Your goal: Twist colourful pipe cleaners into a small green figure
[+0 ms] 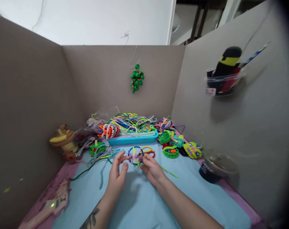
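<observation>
Over the blue cloth, a ring of dark blue pipe cleaner (135,157) is held up, with yellow and pink strands crossing its middle and yellow-green at its lower edge. My right hand (152,170) pinches its right side between thumb and fingers. On the other side my left hand (118,173) has its index finger reaching to the ring's left edge, the thumb standing apart. A green pipe cleaner (169,171) stretches out to the right beside my right hand. Yellow and red loops (151,153) lie just behind the ring.
A blue tray (134,139) heaped with pipe cleaners stands at the back. Finished fuzzy pieces (171,152) sit to its right. A glue gun (55,205) with a lit green light lies front left. A dark tub (209,171) stands at right. Grey panels enclose three sides.
</observation>
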Action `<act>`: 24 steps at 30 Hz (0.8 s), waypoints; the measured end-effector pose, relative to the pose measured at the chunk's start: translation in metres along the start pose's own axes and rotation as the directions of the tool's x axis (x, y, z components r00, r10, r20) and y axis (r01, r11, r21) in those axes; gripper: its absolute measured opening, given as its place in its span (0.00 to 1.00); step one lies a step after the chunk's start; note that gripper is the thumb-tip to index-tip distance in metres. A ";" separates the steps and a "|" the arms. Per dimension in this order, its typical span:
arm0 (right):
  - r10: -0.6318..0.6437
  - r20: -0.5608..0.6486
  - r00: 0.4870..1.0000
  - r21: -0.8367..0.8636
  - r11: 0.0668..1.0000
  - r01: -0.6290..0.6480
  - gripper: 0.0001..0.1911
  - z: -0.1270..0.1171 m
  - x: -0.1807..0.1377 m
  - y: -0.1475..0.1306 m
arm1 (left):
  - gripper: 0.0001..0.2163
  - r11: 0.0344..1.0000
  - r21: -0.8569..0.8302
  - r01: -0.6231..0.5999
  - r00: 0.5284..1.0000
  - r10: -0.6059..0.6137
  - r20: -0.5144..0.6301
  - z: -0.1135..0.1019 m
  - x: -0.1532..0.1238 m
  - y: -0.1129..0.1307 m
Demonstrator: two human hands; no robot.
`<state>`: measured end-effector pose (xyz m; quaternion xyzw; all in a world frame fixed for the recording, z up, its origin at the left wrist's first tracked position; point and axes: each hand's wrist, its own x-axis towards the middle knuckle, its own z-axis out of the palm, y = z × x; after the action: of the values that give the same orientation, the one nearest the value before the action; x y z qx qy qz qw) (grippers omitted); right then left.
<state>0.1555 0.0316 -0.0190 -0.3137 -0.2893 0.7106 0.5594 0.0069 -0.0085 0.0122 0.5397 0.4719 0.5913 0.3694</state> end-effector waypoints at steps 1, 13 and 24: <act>0.007 -0.011 1.000 -0.029 1.000 -0.007 0.15 -0.001 -0.001 0.001 | 0.21 0.999 -0.018 0.027 1.000 -0.027 0.014 0.001 -0.002 0.002; -0.251 0.066 0.966 -0.501 0.829 0.249 0.13 -0.007 -0.003 0.000 | 0.24 0.877 -0.223 0.425 0.903 -0.428 0.039 0.007 0.002 0.012; -0.222 -0.145 0.964 -0.537 0.836 0.112 0.22 -0.014 -0.011 -0.028 | 0.19 0.899 -0.137 0.417 0.880 -0.437 -0.187 -0.017 0.003 0.005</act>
<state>0.1858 0.0273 -0.0055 -0.4980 -0.4400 0.5174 0.5392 -0.0101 -0.0104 0.0186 0.3381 0.5879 0.5711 0.4624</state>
